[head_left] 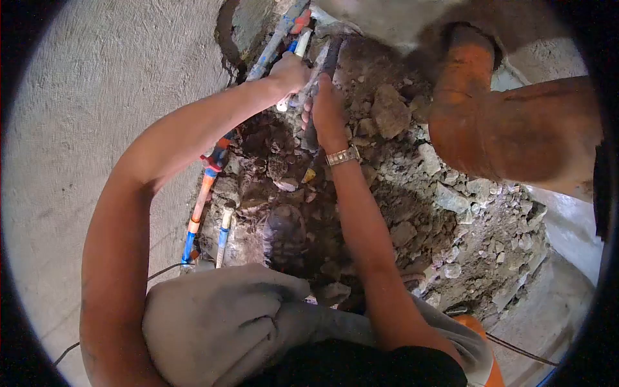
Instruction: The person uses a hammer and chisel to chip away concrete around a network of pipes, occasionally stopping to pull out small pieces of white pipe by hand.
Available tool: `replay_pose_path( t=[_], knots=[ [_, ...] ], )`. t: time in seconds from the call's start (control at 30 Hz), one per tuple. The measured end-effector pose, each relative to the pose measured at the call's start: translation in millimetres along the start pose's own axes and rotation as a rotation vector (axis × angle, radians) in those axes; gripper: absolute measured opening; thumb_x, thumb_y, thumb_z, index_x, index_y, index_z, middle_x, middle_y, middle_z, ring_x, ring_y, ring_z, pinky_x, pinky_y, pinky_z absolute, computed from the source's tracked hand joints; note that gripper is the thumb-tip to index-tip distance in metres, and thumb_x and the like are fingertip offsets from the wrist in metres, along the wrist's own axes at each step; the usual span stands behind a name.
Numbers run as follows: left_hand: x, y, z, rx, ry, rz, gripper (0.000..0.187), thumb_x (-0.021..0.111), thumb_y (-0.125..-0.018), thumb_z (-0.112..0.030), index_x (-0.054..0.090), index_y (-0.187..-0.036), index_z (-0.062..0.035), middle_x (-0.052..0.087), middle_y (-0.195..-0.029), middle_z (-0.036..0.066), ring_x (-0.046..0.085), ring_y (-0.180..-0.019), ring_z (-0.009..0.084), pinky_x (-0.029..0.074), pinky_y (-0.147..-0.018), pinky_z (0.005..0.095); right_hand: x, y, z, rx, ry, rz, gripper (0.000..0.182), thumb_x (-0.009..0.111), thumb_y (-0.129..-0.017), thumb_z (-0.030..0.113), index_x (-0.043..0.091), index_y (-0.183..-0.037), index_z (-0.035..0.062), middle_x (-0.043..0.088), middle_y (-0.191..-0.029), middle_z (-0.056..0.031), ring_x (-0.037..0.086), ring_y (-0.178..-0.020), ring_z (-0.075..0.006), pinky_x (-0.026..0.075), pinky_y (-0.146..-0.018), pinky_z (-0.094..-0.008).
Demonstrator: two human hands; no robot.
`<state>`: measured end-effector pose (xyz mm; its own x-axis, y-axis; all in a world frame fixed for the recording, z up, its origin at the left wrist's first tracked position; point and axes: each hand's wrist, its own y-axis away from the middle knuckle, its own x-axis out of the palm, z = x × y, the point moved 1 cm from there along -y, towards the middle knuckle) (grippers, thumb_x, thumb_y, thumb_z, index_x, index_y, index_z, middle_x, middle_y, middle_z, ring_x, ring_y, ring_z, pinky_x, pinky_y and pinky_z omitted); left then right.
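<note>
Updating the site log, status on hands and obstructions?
Left hand at white pipe, fingers hidden. Right hand gripping dark bar. Rubble close by, big orange pipe off right.

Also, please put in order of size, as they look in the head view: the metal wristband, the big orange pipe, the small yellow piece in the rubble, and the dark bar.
Largest to smallest:
1. Big orange pipe
2. Dark bar, partly covered
3. Metal wristband
4. Small yellow piece
</note>
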<state>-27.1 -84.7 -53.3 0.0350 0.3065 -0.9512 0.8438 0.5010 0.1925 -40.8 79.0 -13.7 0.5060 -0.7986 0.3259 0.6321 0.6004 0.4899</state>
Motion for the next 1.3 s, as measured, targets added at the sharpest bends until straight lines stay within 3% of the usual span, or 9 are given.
replay_pose_path(
  t=[0.13, 0.2, 0.4, 0.63, 0.7, 0.8, 0.93, 1.1, 1.3],
  knots=[
    [-29.0, 6.3, -16.1, -0.157, 0.197, 0.189, 0.024, 0.061, -0.088, -0.021, 0.066, -0.090, 0.0026, 0.069, -0.079, 0.018, 0.068, -0.064, 0.0284, 0.054, -0.053, 0.0383, 2.2, 1.1, 10.1, 0.009, 0.017, -0.032, 0.043, 0.044, -0.096, 0.046, 0.045, -0.074, 0.0089, 0.046, -0.054, -0.0028, 0.046, -0.039, -0.0172, 0.041, -0.039, -0.0337],
    [-48.9, 19.1, -43.4, -0.546, 0.644, 0.133, 0.019, 0.069, -0.082, -0.016, 0.072, -0.089, 0.0009, 0.069, -0.077, 0.017, 0.069, -0.067, 0.0265, 0.056, -0.053, 0.0351, -0.2, 5.7, 13.8, 0.073, -0.047, -0.007, 0.043, 0.044, -0.096, 0.045, 0.045, -0.073, 0.0087, 0.046, -0.054, -0.0028, 0.046, -0.039, -0.0171, 0.041, -0.039, -0.0342],
    [-36.1, 9.6, -30.6, -0.255, 0.370, 0.262, 0.019, 0.054, -0.092, -0.012, 0.067, -0.087, -0.0002, 0.066, -0.079, 0.015, 0.066, -0.065, 0.0252, 0.051, -0.046, 0.0387, -2.6, 1.8, 8.9, 0.043, 0.023, -0.037, 0.044, 0.043, -0.097, 0.046, 0.044, -0.074, 0.0085, 0.046, -0.055, -0.0032, 0.046, -0.040, -0.0175, 0.041, -0.039, -0.0349],
    [-30.2, -1.3, -29.0, -0.276, 0.127, 0.277, 0.018, 0.059, -0.087, -0.011, 0.067, -0.083, 0.0038, 0.065, -0.076, 0.019, 0.067, -0.069, 0.0304, 0.051, -0.051, 0.0441, -5.0, -6.2, 1.7, 0.048, -0.009, -0.028, 0.041, 0.042, -0.097, 0.045, 0.044, -0.078, 0.0082, 0.044, -0.055, -0.0034, 0.046, -0.039, -0.0178, 0.040, -0.037, -0.0350],
    [-30.3, -1.4, -27.5, -0.309, 0.167, 0.258, 0.035, 0.067, -0.077, -0.005, 0.058, -0.100, 0.0201, 0.069, -0.080, 0.024, 0.072, -0.073, 0.0312, 0.056, -0.056, 0.0409, -4.6, -9.4, -0.2, 0.003, -0.022, -0.045, 0.041, 0.043, -0.097, 0.044, 0.044, -0.079, 0.0080, 0.045, -0.056, -0.0037, 0.046, -0.039, -0.0178, 0.040, -0.037, -0.0352],
    [-27.5, 0.2, -25.7, -0.237, 0.100, 0.223, 0.039, 0.070, -0.075, -0.004, 0.057, -0.101, 0.0215, 0.069, -0.085, 0.026, 0.072, -0.079, 0.0321, 0.057, -0.060, 0.0403, -4.4, -10.1, -1.4, 0.012, -0.028, -0.060, 0.041, 0.043, -0.097, 0.044, 0.044, -0.078, 0.0080, 0.045, -0.056, -0.0038, 0.046, -0.040, -0.0177, 0.041, -0.038, -0.0349],
    [-37.1, 4.8, -33.5, -0.357, 0.106, 0.123, 0.037, 0.074, -0.070, -0.003, 0.063, -0.098, 0.0173, 0.069, -0.091, 0.027, 0.071, -0.086, 0.0341, 0.058, -0.066, 0.0405, -4.0, -6.3, 2.3, 0.046, -0.021, -0.057, 0.041, 0.044, -0.097, 0.045, 0.044, -0.078, 0.0079, 0.046, -0.057, -0.0038, 0.047, -0.042, -0.0175, 0.042, -0.040, -0.0346],
    [-32.9, -0.3, -27.2, 0.005, -0.286, 0.298, 0.028, 0.078, -0.058, -0.002, 0.075, -0.086, 0.0000, 0.068, -0.092, 0.026, 0.070, -0.090, 0.0368, 0.057, -0.074, 0.0416, -2.5, 1.2, 9.9, 0.090, -0.027, -0.097, 0.041, 0.045, -0.096, 0.046, 0.046, -0.080, 0.0080, 0.046, -0.059, -0.0034, 0.047, -0.042, -0.0175, 0.042, -0.040, -0.0347],
    [-37.8, -0.4, -27.5, -0.135, -0.072, 0.319, 0.026, 0.075, -0.064, -0.004, 0.071, -0.087, 0.0084, 0.068, -0.090, 0.026, 0.071, -0.088, 0.0358, 0.058, -0.072, 0.0412, -3.7, -1.0, 9.7, 0.087, -0.012, -0.078, 0.040, 0.044, -0.096, 0.045, 0.046, -0.081, 0.0082, 0.046, -0.059, -0.0036, 0.048, -0.042, -0.0179, 0.042, -0.040, -0.0346]
  ],
)
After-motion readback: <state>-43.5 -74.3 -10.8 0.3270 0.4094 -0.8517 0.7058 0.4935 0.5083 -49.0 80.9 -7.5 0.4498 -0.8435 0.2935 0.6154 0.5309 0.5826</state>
